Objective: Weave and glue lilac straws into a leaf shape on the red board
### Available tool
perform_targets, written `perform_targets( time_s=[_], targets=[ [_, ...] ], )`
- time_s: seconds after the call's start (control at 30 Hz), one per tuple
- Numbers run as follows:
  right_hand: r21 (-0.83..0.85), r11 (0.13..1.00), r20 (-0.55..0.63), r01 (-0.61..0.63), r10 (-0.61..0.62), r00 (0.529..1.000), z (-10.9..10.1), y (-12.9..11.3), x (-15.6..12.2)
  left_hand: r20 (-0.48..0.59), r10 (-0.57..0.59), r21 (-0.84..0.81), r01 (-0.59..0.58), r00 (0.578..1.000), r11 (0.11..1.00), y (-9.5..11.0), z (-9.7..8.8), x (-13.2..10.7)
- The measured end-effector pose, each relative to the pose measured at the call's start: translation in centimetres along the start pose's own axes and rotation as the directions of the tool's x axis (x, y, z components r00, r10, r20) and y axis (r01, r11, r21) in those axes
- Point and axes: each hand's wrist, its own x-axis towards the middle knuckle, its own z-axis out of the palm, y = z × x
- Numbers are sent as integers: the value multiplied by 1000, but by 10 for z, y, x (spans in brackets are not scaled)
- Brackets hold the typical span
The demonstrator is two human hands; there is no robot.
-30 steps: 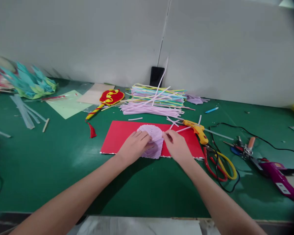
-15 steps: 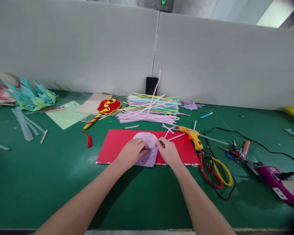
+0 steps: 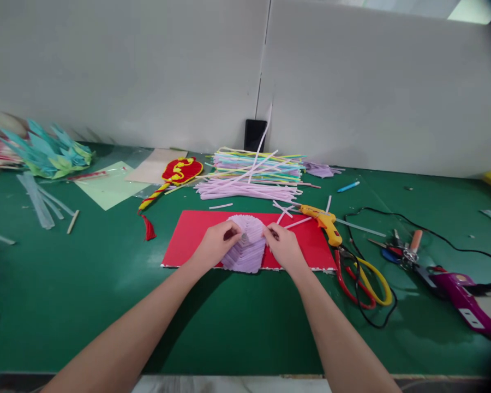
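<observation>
A lilac panel of pipe cleaners laid side by side (image 3: 249, 257), rounded at the top, lies on a red board (image 3: 196, 226). Its lower edge reaches the board's front edge. My left hand (image 3: 217, 243) is over the panel's left side, thumb and forefinger closed near its middle. Whether anything is pinched there I cannot make out. At the panel's upper right edge, my right hand (image 3: 284, 244) has its fingertips closed on the rim. Short lilac pipe cleaner pieces (image 3: 285, 214) lie just beyond that hand.
Behind the board is a pile of pastel pipe cleaners (image 3: 249, 188), with a black phone (image 3: 254, 135) against the partition. To the right lie a yellow glue gun (image 3: 325, 221), red-and-yellow-handled pliers (image 3: 376, 278), keys (image 3: 405, 254) and a purple corded tool (image 3: 462, 297). A red-yellow fan (image 3: 182, 171) lies left.
My left hand has drawn slightly left off the panel's middle, and its fingers have gone from resting on it to a pinch. My right hand stays at the edge. The view has tilted down slightly.
</observation>
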Motion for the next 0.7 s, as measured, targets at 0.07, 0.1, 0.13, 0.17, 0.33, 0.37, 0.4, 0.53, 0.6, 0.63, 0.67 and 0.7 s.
perform_targets(
  time_s=[0.07, 0.1, 0.13, 0.17, 0.33, 0.37, 0.4, 0.53, 0.6, 0.63, 0.67, 0.7],
  targets=[
    [18, 1000, 4, -4, 4, 1000, 0, 1, 1, -55, -60, -103, 54, 997, 993, -2, -2, 2],
    [26, 1000, 6, -5, 5, 1000, 0, 2, 1, -97, -92, -137, 78, 991, 987, -2, -4, 2],
    [35, 999, 8, -4, 4, 1000, 0, 3, 1, -145, -116, -160, 93, 983, 983, -3, -7, 3],
    [44, 999, 10, -3, 2, 1000, 0, 3, 1, -198, -133, -167, 101, 971, 981, -3, -10, 3],
    [76, 997, 18, 6, -7, 1000, 0, 4, 2, -411, -206, -3, 225, 888, 974, -12, -24, 3],
    [79, 997, 19, 8, -9, 1000, 0, 4, 2, -445, -213, 33, 253, 870, 967, -16, -25, 3],
    [81, 997, 19, 9, -11, 1000, 0, 4, 2, -456, -189, 70, 246, 870, 967, -21, -25, 4],
    [89, 996, 17, 15, -16, 1000, 0, 6, 2, -382, -55, 297, 179, 922, 938, -33, -18, 7],
    [95, 995, 19, 14, -16, 1000, 1, 6, 2, -320, -50, 329, 160, 946, 930, -34, -14, 8],
    [100, 995, 20, 13, -15, 1000, 1, 7, 2, -295, -54, 328, 154, 954, 932, -33, -12, 9],
    [105, 994, 19, 11, -14, 1000, 1, 7, 2, -275, -57, 319, 147, 960, 936, -32, -10, 9],
    [112, 994, 18, 10, -12, 1000, 1, 7, 2, -262, -60, 304, 141, 963, 942, -31, -9, 8]
  ],
)
